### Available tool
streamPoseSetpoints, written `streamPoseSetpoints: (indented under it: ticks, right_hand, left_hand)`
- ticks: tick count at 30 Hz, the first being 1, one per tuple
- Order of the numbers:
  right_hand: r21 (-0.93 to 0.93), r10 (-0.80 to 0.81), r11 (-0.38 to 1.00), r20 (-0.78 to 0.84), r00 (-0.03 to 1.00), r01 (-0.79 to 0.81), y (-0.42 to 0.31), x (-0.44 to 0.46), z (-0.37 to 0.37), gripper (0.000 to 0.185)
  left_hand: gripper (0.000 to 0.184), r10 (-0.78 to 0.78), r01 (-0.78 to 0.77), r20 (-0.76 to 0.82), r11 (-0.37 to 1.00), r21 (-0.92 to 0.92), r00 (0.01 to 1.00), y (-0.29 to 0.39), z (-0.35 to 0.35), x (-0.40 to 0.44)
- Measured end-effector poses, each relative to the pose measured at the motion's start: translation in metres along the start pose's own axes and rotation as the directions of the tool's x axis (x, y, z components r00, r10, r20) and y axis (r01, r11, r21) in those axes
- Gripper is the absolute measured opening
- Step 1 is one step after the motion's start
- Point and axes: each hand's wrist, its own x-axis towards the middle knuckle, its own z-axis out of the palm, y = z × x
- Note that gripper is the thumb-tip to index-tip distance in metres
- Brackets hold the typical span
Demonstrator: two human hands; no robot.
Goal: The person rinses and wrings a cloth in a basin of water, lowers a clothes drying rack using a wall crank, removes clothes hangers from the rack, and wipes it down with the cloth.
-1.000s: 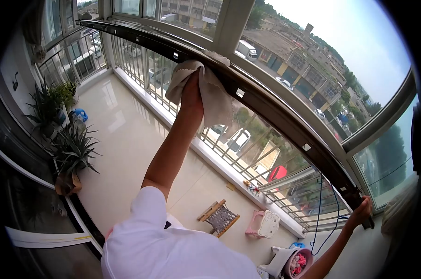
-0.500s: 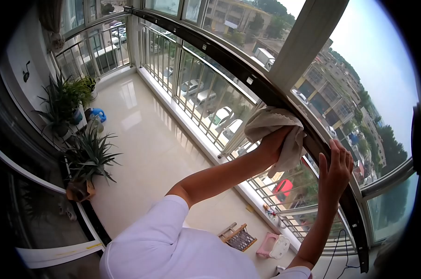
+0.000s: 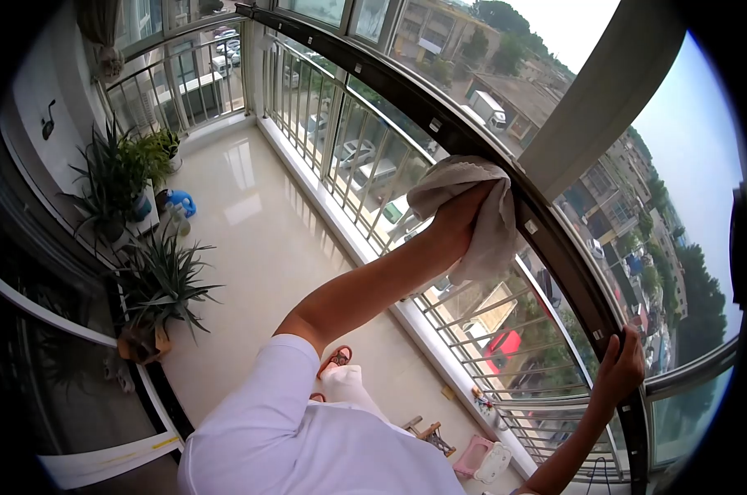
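My left hand [image 3: 462,221] is closed around a greyish-white cloth [image 3: 490,241], its fingers mostly hidden in the folds. The cloth lies against the long dark rail [image 3: 555,247], which curves along the windows and carries small white squares. Lower right on the same rail, my right hand [image 3: 622,367] grips the edge, thumb on the near side and fingers over the far side.
Window glass and a thick pale post [image 3: 608,99] rise beyond the rail, with metal railings [image 3: 373,157] below. On the tiled floor stand potted plants [image 3: 163,276], a blue jug [image 3: 180,202], a small wooden stool [image 3: 431,436] and a pink-and-white stool [image 3: 482,460].
The left hand and cloth have shifted slightly left and up in view. My right hand, earlier flat with fingers extended, is now lower and wrapped over the rail. A sandalled foot has come into sight.
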Motion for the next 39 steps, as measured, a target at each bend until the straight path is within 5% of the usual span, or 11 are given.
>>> streamPoseSetpoints:
  ticks: [7,14,15,19,25,26,30,32,34,37,39]
  right_hand:
    - [-0.003,0.07,0.998,-0.009,0.997,-0.07,0.051,0.0,0.041,0.052]
    - [-0.03,0.159,0.987,0.162,0.974,-0.156,0.101,-0.008,0.067,0.042]
    - [-0.058,0.064,0.996,0.035,0.997,-0.062,0.072,0.013,0.059,0.038]
    - [-0.039,-0.013,0.999,-0.093,0.996,0.009,0.057,0.027,0.047,0.045]
    - [0.014,0.109,0.994,-0.067,0.992,-0.108,0.059,0.04,0.052,0.035]
    - [-0.024,0.073,0.997,-0.106,0.992,-0.076,0.055,0.053,0.054,0.033]
    - [-0.191,-0.141,0.978,-0.292,0.946,0.087,-0.107,0.158,0.072,0.028]
    - [-0.029,-0.155,0.988,-0.281,0.947,0.153,-0.18,0.208,0.099,0.034]
    - [0.005,-0.19,0.982,0.025,0.982,0.19,-0.229,0.245,0.137,0.04]
    - [-0.037,-0.133,0.99,0.025,0.991,0.134,-0.354,0.323,0.178,0.042]
    - [0.059,0.005,0.998,0.145,0.989,-0.014,-0.38,0.331,0.188,0.038]
  left_hand:
    - [0.028,0.268,-0.305,0.175,0.922,0.238,0.947,0.157,-0.048,0.077]
    - [0.033,0.61,-0.611,0.163,0.66,0.436,0.775,0.299,-0.101,0.165]
    - [0.035,0.654,-0.641,0.172,0.595,0.484,0.737,0.313,-0.095,0.167]
    - [0.038,0.635,-0.555,-0.013,0.685,0.471,0.772,0.413,-0.132,0.224]
    - [0.035,0.552,-0.696,0.432,0.487,0.527,0.713,0.429,-0.149,0.25]
    - [0.035,0.523,-0.655,0.395,0.579,0.485,0.755,0.422,-0.15,0.245]
    - [0.032,0.453,-0.47,0.126,0.843,0.26,0.883,0.388,-0.13,0.226]
    - [0.03,0.392,-0.408,0.121,0.9,0.156,0.912,0.374,-0.121,0.22]
    - [0.025,0.323,-0.329,0.099,0.943,0.049,0.941,0.365,-0.139,0.229]
    - [0.026,0.225,-0.23,-0.13,0.973,-0.024,0.966,0.361,-0.116,0.206]
    - [0.027,0.143,-0.148,-0.074,0.986,-0.07,0.987,0.384,-0.129,0.213]
